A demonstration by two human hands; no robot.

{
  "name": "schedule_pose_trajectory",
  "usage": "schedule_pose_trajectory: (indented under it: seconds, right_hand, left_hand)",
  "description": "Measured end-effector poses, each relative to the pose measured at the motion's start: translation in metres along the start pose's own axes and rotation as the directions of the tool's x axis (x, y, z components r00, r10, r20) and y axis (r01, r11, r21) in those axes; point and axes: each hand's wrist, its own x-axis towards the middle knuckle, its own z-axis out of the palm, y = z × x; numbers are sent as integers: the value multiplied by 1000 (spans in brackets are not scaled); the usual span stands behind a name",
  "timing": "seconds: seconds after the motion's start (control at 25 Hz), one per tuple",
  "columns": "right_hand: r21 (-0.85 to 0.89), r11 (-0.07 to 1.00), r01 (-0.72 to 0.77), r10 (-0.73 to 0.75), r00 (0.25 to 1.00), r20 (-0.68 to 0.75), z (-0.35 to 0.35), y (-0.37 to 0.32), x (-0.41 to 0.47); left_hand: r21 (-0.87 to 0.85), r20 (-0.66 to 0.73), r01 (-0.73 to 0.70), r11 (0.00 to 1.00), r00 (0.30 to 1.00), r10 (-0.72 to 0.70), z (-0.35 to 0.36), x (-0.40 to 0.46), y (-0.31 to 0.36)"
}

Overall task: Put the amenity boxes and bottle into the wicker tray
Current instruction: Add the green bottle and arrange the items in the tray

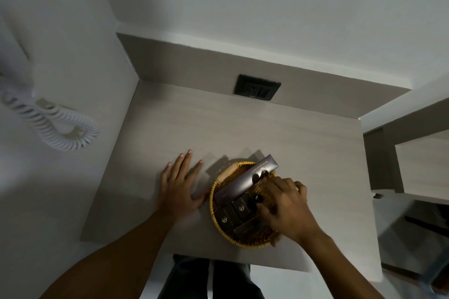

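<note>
A round wicker tray (220, 230) sits near the front edge of a pale wooden shelf (218, 128). Inside it lie a long dark box (245, 181) slanting across the rim, two small dark boxes with logos (233, 213), and another dark box (245, 227) at the front. My right hand (286, 209) reaches into the tray, fingers closed around a small dark-capped bottle (256, 200), mostly hidden. My left hand (178, 185) rests flat and open on the shelf, just left of the tray. A light wooden piece (227, 172) lies at the tray's back left rim.
A black wall socket (257, 87) is set in the back panel above the shelf. A white coiled phone cord (53, 126) hangs on the left wall. A second lower shelf (422, 167) stands to the right. My legs (209, 277) show below the shelf's front edge.
</note>
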Motion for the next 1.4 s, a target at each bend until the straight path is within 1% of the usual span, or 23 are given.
schedule_pose_trajectory:
  seconds: [0.04,0.08,0.12,0.16,0.2,0.24,0.28,0.32,0.36,0.4,0.44,0.52,0.6,0.68,0.88,1.04,1.12,1.28,1.32,1.4]
  right_hand:
    - [94,993,-64,73,993,-95,-9,2,-12]
    - [220,966,-137,180,966,-188,-12,1,-25]
    - [361,907,-217,318,914,-252,-11,-1,-42]
    - [500,812,-301,472,842,-260,-5,-4,-58]
    - [623,679,-388,619,759,-201,4,-11,-72]
    - [719,510,-472,733,675,-78,14,-19,-83]
    - [768,341,-542,798,599,68,25,-25,-90]
    - [779,219,-588,815,549,184,34,-30,-95]
    - [784,149,-602,809,531,253,40,-32,-97]
    - [794,119,-596,794,537,285,43,-32,-96]
    - [798,123,-590,774,560,295,45,-32,-95]
    - [786,200,-585,746,611,265,46,-28,-89]
    - [769,292,-569,734,649,201,45,-22,-83]
    - [771,357,-528,720,681,134,41,-13,-76]
    - [756,488,-437,658,753,11,23,13,-45]
    - [717,574,-396,597,802,-35,12,22,-27]
    - [687,619,-380,569,820,-60,12,23,-23]
    - [683,642,-347,545,834,-89,13,24,-24]
    - [699,623,-351,550,832,-72,12,21,-25]
    - [729,597,-336,565,821,-84,11,20,-25]
  left_hand:
    - [-2,2,0,1000,1000,0,-3,-1,3]
    - [-19,13,3,1000,1000,-3,-7,-2,4]
    - [-45,26,-1,999,1000,2,-11,-1,5]
    - [-81,40,6,997,999,-3,-14,-1,7]
    - [-130,60,38,991,998,-30,-20,0,8]
    - [-181,67,84,980,995,-73,-26,2,12]
    - [-228,60,130,965,991,-119,-32,6,17]
    - [-264,50,163,951,987,-155,-37,10,24]
    - [-289,41,175,941,984,-171,-42,11,33]
    - [-304,38,166,938,986,-162,-46,11,43]
    - [-312,38,155,937,988,-151,-47,9,51]
    - [-333,14,166,928,985,-171,-48,3,62]
    - [-354,-14,211,911,973,-231,-50,-4,67]
    - [-345,-36,235,909,964,-263,-53,-10,70]
    - [-288,-28,268,919,957,-288,-54,-25,70]
    - [-345,6,308,887,945,-326,-55,-29,78]
    - [-320,19,334,887,938,-346,-56,-29,81]
    - [-263,16,367,892,926,-376,-61,-32,85]
    - [-255,29,374,892,925,-379,-63,-32,86]
    - [-213,25,378,901,924,-382,-68,-33,88]
